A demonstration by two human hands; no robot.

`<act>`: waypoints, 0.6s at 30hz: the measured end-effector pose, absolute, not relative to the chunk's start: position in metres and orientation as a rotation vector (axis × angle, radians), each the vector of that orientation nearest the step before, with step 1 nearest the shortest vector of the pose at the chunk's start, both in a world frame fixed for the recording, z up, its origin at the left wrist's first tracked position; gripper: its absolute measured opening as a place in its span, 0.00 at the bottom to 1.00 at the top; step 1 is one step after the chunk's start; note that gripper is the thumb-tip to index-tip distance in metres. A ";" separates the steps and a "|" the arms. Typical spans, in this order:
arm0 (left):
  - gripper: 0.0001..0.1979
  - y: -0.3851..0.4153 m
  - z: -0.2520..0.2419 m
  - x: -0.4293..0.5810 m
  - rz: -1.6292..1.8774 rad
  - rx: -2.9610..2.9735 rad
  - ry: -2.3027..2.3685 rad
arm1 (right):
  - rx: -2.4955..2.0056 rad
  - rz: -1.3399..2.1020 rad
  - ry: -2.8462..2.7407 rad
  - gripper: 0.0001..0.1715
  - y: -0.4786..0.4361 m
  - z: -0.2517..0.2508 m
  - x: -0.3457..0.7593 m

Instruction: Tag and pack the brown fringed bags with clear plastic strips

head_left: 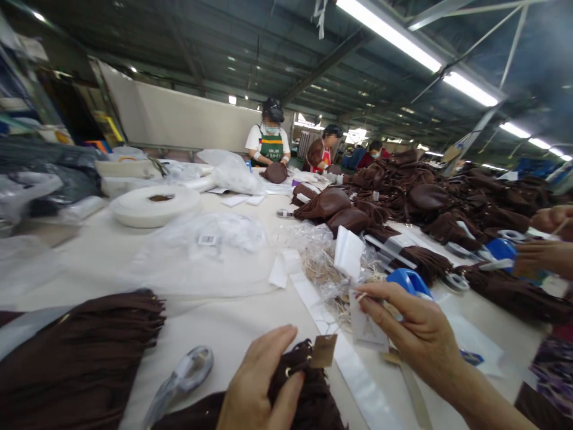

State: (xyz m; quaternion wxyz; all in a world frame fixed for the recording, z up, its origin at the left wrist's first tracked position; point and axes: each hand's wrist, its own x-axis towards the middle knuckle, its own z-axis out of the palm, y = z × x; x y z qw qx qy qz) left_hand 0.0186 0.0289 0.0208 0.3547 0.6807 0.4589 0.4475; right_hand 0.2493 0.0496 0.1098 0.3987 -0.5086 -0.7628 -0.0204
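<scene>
The brown fringed bag [308, 388] lay against the left hand [262, 382], between its curved thumb and fingers; whether they gripped it, I could not tell. The right hand [418, 334], to the bag's right, pinched a white string [360, 295] above a white tag [367, 327].

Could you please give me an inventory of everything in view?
Bag pile: many, dark brown, right and back
Fringed bag: one, dark brown, left foreground
Nearer bag: one, dark brown, at the left hand
Small tag: one, tan, on the nearer bag
White tag: one, white, below right fingertips
White roll: one, white, back left
Plastic bags: several, clear, left and back
Blue dispensers: two, blue, right
Wrapped loops: several, grey, foreground and right
Table: one, white, beneath
Ceiling lights: several, white, overhead
Co-workers: three, mixed clothing, back
Left hand: one, bare, on the nearer bag
Right hand: one, bare, pinching pale string
</scene>
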 end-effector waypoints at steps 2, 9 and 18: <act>0.22 0.038 0.035 0.038 1.054 1.698 1.160 | -1.241 -0.022 -1.973 0.08 0.046 0.110 0.238; 0.14 0.047 0.040 0.058 0.976 1.575 1.071 | -1.141 0.017 -1.996 0.07 0.035 0.113 0.211; 0.09 0.039 0.059 0.020 0.972 1.560 1.255 | -1.063 -0.262 -2.018 0.06 0.032 0.100 0.221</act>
